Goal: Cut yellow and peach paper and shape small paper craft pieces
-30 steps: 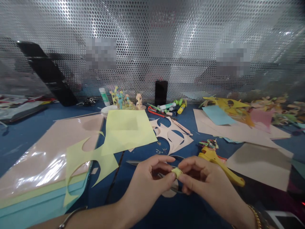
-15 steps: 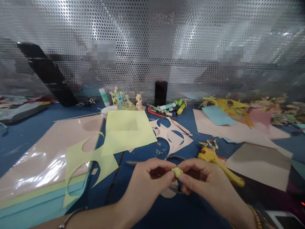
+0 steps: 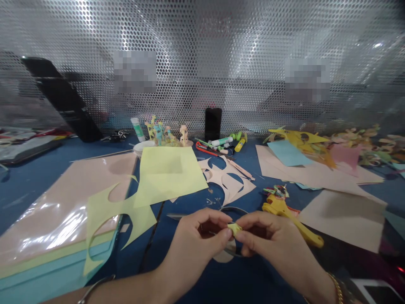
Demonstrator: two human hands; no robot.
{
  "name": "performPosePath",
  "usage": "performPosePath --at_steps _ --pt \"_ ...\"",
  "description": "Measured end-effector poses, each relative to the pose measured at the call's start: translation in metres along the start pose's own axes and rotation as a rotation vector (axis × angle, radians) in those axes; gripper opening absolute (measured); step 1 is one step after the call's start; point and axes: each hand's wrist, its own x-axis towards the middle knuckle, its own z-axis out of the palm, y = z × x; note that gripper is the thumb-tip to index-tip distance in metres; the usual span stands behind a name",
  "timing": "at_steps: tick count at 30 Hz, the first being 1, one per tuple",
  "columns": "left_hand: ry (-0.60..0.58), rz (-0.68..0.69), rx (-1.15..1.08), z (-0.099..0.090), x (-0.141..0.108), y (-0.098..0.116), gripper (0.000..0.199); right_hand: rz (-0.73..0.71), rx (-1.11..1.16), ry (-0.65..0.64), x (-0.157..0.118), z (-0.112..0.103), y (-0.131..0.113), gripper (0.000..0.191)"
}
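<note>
A small curled piece of yellow paper [image 3: 234,229] is pinched between both sets of fingertips, just above the blue table. My left hand [image 3: 199,240] grips its left side with thumb and forefinger. On the other side, my right hand [image 3: 268,238] pinches it the same way. Scissors lie partly beneath my hands; their pointed blade [image 3: 176,216] sticks out by my left hand, and a dark handle loop [image 3: 233,210] shows behind the fingers. Under the fingers rests a pale cut paper piece [image 3: 224,256], partly hidden.
Beyond my hands lie a yellow sheet [image 3: 172,173] and a white cut-out sheet [image 3: 226,177]. A yellow-handled tool [image 3: 294,221] is close on the right. Farther back are a red cutter [image 3: 207,148], glue stick [image 3: 138,129], upright phone [image 3: 213,123] and small paper figures [image 3: 160,133].
The yellow paper piece has turned slightly between my fingertips. Both hands keep nearly the same place and grip.
</note>
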Motion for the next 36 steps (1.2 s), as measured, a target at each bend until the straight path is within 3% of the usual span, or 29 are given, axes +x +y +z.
performPosePath --at_steps 6,17,31,36 --pt "-0.037 -0.018 0.016 0.0023 -0.0026 0.0012 0.014 -0.009 -0.012 0.003 0.0001 0.0007 0.0012 0.013" --pt "0.017 0.011 -0.022 0.0002 0.0007 0.0001 0.013 -0.03 -0.045 -0.042 0.0007 -0.0011 0.0025 0.019" --pt "-0.012 -0.012 0.008 0.0013 -0.0011 0.0028 0.013 -0.044 -0.05 -0.002 0.0006 -0.0007 0.0014 0.016" --pt "-0.018 0.079 0.038 0.0005 -0.0008 -0.0009 0.016 0.014 0.032 -0.016 0.0048 -0.0025 0.0048 0.025"
